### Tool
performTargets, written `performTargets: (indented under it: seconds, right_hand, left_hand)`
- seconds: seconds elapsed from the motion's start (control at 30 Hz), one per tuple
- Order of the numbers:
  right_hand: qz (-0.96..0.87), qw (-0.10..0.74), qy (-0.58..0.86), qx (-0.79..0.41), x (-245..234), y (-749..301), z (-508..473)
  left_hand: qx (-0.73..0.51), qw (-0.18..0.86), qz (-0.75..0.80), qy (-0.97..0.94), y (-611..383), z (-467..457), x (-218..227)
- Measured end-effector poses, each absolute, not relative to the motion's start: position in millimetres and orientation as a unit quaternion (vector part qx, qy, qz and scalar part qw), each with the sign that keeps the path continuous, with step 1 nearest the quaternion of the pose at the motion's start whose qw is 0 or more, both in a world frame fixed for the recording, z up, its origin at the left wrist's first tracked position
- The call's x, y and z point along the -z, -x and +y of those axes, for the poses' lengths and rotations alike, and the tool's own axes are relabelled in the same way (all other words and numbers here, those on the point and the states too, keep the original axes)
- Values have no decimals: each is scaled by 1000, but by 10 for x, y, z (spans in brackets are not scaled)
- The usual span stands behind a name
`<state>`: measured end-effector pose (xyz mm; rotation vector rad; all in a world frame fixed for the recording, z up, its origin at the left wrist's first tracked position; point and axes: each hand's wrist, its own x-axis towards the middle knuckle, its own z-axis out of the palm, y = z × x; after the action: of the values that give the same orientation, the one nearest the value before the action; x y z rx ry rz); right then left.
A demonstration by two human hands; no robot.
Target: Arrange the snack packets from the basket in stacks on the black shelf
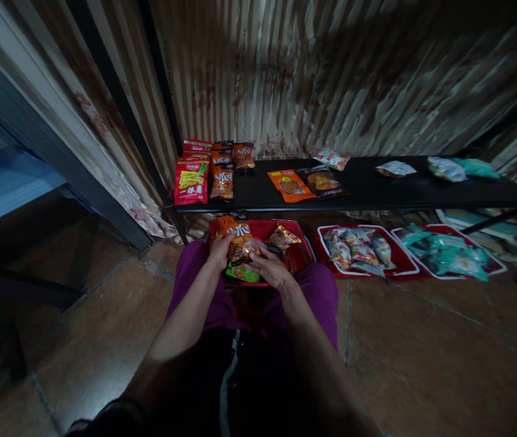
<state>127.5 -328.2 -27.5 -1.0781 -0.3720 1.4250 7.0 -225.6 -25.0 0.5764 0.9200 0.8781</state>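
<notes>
Between my two hands is an orange and black snack bag (240, 241), held above a red basket (302, 233). My left hand (220, 250) grips its left edge, and my right hand (268, 266) has its fingers at the lower right corner. Inside the basket lie a green snack packet (242, 273) and a red and yellow packet (284, 237). On the black shelf (258, 194) just behind, matching orange bags (222, 182) stand in a row beside red snack bags (191, 182). My hands partly cover the basket's contents.
Farther right on the shelf lie an orange packet (290, 185), a dark packet (322, 181) and a few pale packets (395, 169). Two more red baskets stand on the floor, one with white and orange packets (359, 247), one with teal packets (450, 252). A metal post (103, 176) rises at left.
</notes>
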Motion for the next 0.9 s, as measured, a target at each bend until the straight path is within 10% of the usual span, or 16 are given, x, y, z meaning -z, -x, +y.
performTargets:
  seconds: [0.9]
  right_hand:
    - [-150, 652, 447, -594, 302, -1287, -3308]
  left_hand:
    - [-390, 796, 365, -284, -49, -2395, 142]
